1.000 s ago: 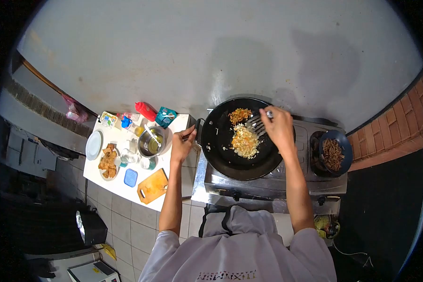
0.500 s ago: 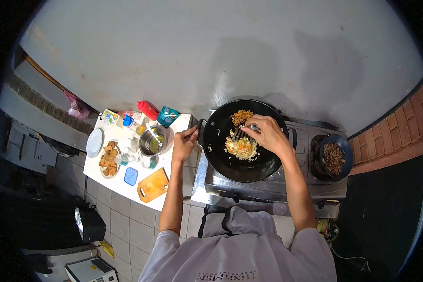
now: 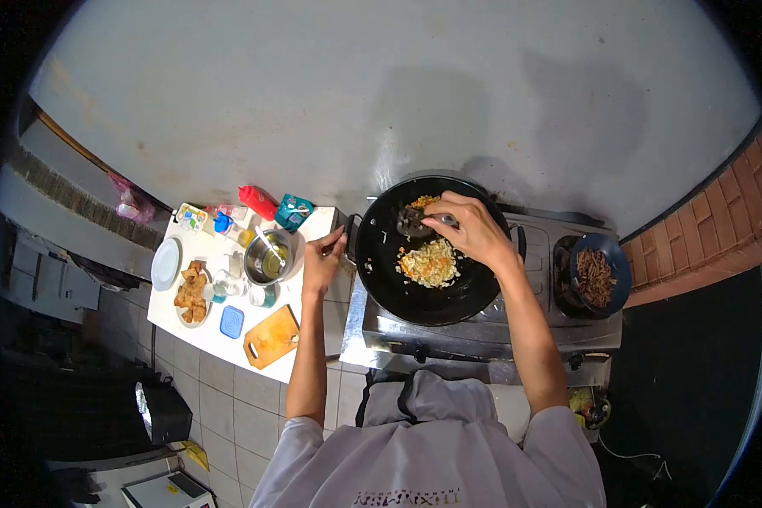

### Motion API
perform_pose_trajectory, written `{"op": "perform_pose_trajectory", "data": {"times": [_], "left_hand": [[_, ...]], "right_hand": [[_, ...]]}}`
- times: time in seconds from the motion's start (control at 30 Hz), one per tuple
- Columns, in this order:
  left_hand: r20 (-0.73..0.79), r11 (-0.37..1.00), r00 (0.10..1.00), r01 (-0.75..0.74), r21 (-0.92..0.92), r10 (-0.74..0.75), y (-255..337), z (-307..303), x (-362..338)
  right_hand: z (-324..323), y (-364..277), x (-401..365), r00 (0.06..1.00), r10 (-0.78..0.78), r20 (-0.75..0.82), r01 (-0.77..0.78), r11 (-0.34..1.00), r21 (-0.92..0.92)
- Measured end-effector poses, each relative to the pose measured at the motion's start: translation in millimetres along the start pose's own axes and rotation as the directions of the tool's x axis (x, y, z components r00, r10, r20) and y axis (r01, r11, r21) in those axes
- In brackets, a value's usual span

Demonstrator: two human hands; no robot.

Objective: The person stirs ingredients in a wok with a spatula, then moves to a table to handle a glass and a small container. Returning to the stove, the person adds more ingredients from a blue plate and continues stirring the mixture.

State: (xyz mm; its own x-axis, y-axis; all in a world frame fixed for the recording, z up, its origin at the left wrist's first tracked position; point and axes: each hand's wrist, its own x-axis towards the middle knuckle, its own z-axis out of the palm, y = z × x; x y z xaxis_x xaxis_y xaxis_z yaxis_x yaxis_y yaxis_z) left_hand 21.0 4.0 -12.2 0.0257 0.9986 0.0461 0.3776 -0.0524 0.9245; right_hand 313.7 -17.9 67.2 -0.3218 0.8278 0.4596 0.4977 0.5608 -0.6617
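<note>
A large black wok (image 3: 432, 309) sits on the stove, with a pale, chopped egg-like mixture (image 3: 432, 264) near its middle. Behind that, a smaller orange-brown heap (image 3: 423, 201) is partly covered. My right hand (image 3: 470, 227) is closed round the handle of a dark spatula (image 3: 412, 222), whose head is over the wok between the two portions. At the wok's left side, my left hand (image 3: 323, 258) has its fingers pinched on the side handle (image 3: 352, 237).
A blue pan (image 3: 622, 275) of brown strips is on the right burner. The white table (image 3: 220, 334) at left holds a steel pot (image 3: 254, 269), a cutting board (image 3: 271, 337), a plate of fried food (image 3: 193, 292), a red bottle (image 3: 257, 202) and a blue lid (image 3: 232, 322).
My right hand has shifted slightly left and up, bringing the spatula from the pale mixture toward the orange-brown heap. My left hand remains at the handle. The whole view has shifted slightly.
</note>
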Motion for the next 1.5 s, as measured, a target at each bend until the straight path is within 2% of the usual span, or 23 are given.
{"op": "perform_pose_trajectory", "data": {"times": [0.1, 0.17, 0.23, 0.3, 0.37, 0.43, 0.47, 0.53, 0.57, 0.67, 0.77, 0.83, 0.9, 1.03, 1.1, 1.17, 1.2, 1.37, 1.43, 1.47, 1.5], "left_hand": [[0.011, 0.999, 1.000, 0.001, -0.035, -0.001, 0.3, 0.9, 1.4], [0.003, 0.999, 0.999, -0.040, -0.024, 0.040, 0.2, 0.2, 2.1], [0.009, 0.999, 1.000, -0.016, -0.036, 0.017, 0.8, -0.4, 1.4], [0.011, 0.999, 1.000, 0.009, -0.053, -0.009, 3.4, 0.2, 0.4], [-0.010, 1.000, 1.000, 0.006, -0.029, -0.007, 7.1, 1.0, -2.4], [-0.012, 1.000, 1.000, -0.001, -0.020, 0.000, 5.8, 1.3, -2.2], [-0.010, 1.000, 1.000, -0.009, -0.009, 0.009, 5.0, 1.8, -2.6], [-0.008, 0.999, 1.000, -0.001, -0.037, 0.001, -0.2, 2.7, -1.1], [-0.013, 0.998, 1.000, 0.006, -0.065, -0.006, -2.9, 3.6, 0.0], [-0.015, 0.998, 1.000, -0.005, -0.055, 0.004, 1.9, 3.4, -1.5], [-0.008, 0.998, 1.000, 0.006, -0.060, -0.007, 3.8, 2.1, -3.3], [-0.001, 0.998, 1.000, 0.024, -0.055, -0.024, 7.2, 0.4, -3.4], [0.022, 0.997, 0.999, 0.047, -0.055, -0.046, 5.6, 0.7, -1.1], [0.019, 0.998, 1.000, 0.001, -0.070, 0.000, -0.1, -0.1, 2.6], [0.023, 0.998, 1.000, -0.014, -0.059, 0.016, -1.0, -0.2, 3.0], [0.038, 0.997, 0.999, -0.007, -0.074, 0.010, 0.4, -1.8, 3.6], [0.050, 0.996, 0.999, 0.001, -0.090, 0.004, 1.5, -1.8, 3.7], [0.093, 0.997, 0.995, 0.033, -0.066, -0.027, 3.0, -6.1, 5.3], [0.104, 0.998, 0.994, 0.025, -0.061, -0.018, 1.6, -7.5, 3.9], [0.109, 0.998, 0.994, 0.018, -0.068, -0.010, 1.3, -8.1, 4.4], [0.113, 0.997, 0.994, 0.011, -0.075, -0.002, 2.8, -8.0, 4.7]], "right_hand": [[9.2, 6.5, -0.6, 0.999, -0.047, -0.025, 0.047, 0.999, -0.014], [7.3, 4.5, -3.7, 0.995, -0.022, 0.099, 0.026, 0.999, -0.037], [-6.4, -5.7, -9.6, 0.995, -0.036, 0.097, 0.042, 0.998, -0.056], [-26.1, -19.7, -14.2, 0.986, 0.140, 0.087, -0.132, 0.987, -0.088], [-34.9, -19.0, -16.4, 0.982, 0.180, -0.061, -0.186, 0.976, -0.113], [-41.2, -23.9, -11.0, 0.962, 0.229, -0.152, -0.262, 0.930, -0.259], [-36.0, -20.9, -10.7, 0.960, 0.233, -0.155, -0.267, 0.928, -0.258], [-12.5, -7.4, -9.5, 0.922, 0.304, -0.240, -0.381, 0.825, -0.418], [1.5, 0.0, -10.4, 0.913, 0.300, -0.276, -0.389, 0.844, -0.368], [7.0, -26.2, -10.0, 0.901, 0.300, -0.313, -0.374, 0.902, -0.213], [1.7, -42.1, -11.0, 0.872, 0.314, -0.377, -0.397, 0.902, -0.167], [12.4, -44.5, -14.3, 0.905, 0.236, -0.354, -0.301, 0.943, -0.142], [20.8, -36.3, -18.3, 0.941, 0.228, -0.250, -0.275, 0.946, -0.170], [5.1, -41.4, -25.1, 0.903, 0.239, -0.358, -0.335, 0.912, -0.237], [0.3, -52.7, -31.2, 0.906, 0.283, -0.314, -0.361, 0.905, -0.227], [13.7, -49.5, -38.8, 0.937, 0.220, -0.271, -0.254, 0.962, -0.099], [17.8, -46.2, -38.7, 0.962, 0.115, -0.248, -0.153, 0.979, -0.137], [7.3, -45.9, -34.6, 0.927, 0.199, -0.319, -0.294, 0.912, -0.285], [14.8, -56.6, -37.3, 0.900, 0.295, -0.321, -0.325, 0.945, -0.042], [23.6, -56.1, -38.9, 0.927, 0.161, -0.338, -0.192, 0.980, -0.060], [26.4, -57.0, -39.7, 0.954, 0.095, -0.284, -0.128, 0.987, -0.098]]}}
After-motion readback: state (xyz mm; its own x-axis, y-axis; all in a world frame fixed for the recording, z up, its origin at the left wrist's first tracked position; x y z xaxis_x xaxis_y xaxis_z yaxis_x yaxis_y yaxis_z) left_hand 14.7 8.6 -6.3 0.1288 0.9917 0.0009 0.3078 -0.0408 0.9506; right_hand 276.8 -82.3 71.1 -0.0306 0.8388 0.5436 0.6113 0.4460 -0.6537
